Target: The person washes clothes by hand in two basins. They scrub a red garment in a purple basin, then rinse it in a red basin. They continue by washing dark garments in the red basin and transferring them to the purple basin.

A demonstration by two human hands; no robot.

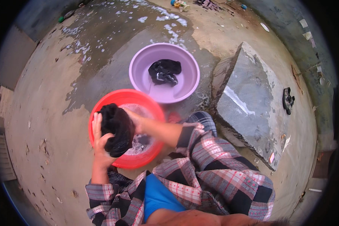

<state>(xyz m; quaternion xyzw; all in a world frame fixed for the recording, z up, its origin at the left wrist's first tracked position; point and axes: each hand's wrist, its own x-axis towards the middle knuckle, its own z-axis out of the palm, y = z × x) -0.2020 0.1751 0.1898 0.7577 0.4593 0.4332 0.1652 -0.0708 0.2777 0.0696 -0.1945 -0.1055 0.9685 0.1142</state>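
Observation:
Over a red plastic basin, I hold a bunched black wet cloth between both hands. My left hand presses its left side with the fingers spread up along it. My right hand is at its right side, partly hidden behind the cloth. Sudsy water with something dark in it shows in the basin below. Just beyond, touching or nearly touching the red rim, a light purple plastic basin holds another crumpled black cloth.
A thick stone slab lies to the right, with a small dark crumpled item past its far edge. Wet concrete with patches of foam stretches beyond the basins. A wall runs along the right.

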